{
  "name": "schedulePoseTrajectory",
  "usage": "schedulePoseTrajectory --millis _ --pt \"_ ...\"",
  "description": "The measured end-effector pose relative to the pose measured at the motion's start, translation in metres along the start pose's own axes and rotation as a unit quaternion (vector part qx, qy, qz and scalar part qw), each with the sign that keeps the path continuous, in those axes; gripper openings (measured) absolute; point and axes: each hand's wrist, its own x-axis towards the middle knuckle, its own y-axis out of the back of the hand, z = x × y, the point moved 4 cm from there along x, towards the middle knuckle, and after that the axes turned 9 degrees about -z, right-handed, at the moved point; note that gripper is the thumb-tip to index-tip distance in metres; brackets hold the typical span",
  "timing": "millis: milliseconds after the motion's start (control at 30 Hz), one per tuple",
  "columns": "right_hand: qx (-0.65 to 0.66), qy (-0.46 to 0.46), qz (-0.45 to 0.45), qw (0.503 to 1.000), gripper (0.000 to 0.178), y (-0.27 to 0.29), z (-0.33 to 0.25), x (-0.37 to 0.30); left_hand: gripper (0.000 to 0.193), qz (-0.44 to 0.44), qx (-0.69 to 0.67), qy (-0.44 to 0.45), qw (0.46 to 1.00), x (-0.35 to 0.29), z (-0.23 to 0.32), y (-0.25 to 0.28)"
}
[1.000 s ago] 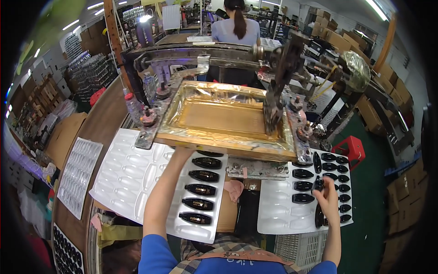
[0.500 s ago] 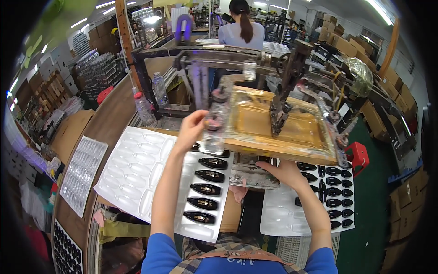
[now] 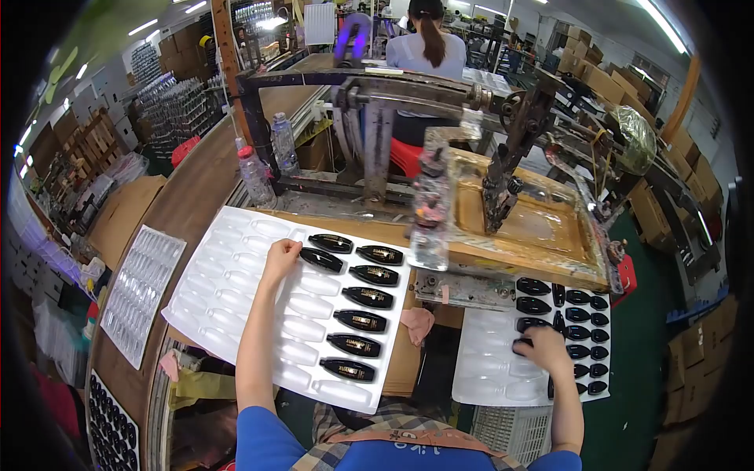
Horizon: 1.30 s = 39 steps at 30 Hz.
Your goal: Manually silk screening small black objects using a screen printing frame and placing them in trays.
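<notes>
On the left white moulded tray (image 3: 220,334), my left hand (image 3: 283,259) has its fingertips pinched at the left end of a glossy black bottle (image 3: 322,260) lying in a hollow. Gold print marks several black bottles (image 3: 360,321) in that tray's right-hand column. My right hand (image 3: 546,349) reaches over the right white tray (image 3: 481,334), its fingers curled around another black bottle (image 3: 521,346), mostly hidden beneath them. Between and beyond the trays stands a printing press with a wood-framed screen (image 3: 534,220), raised above a metal bed (image 3: 463,290).
A pink cloth (image 3: 417,323) hangs below the press bed. Two clear plastic bottles (image 3: 255,177) stand behind the left tray. Farther left lies a tray of clear pieces (image 3: 147,286). A person (image 3: 428,51) sits beyond the press; a red stool (image 3: 626,276) stands at right.
My left hand has come from beside the screen frame down to the left tray. My right hand has withdrawn from under the screen to the right tray. The view has shifted slightly.
</notes>
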Motion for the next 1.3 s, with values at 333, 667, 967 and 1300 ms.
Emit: schedulePoseTrajectory --millis 333,667,967,1300 --pt "0.253 -0.063 0.195 0.946 0.043 0.005 0.029 -0.038 0.024 0.162 0.396 -0.250 0.869 -0.022 0.095 -0.034" --pt "0.387 0.171 0.277 0.863 0.049 0.070 -0.034 0.021 0.019 -0.049 -0.021 -0.391 0.919 -0.010 0.173 -0.121" --pt "0.250 0.218 0.172 0.927 0.051 0.085 -0.125 0.068 0.017 -0.116 -0.124 -0.251 0.953 -0.025 0.198 -0.091" --pt "0.351 0.047 0.193 0.915 0.045 0.049 -0.023 0.039 0.024 0.031 0.041 -0.011 0.999 -0.059 0.035 0.012"
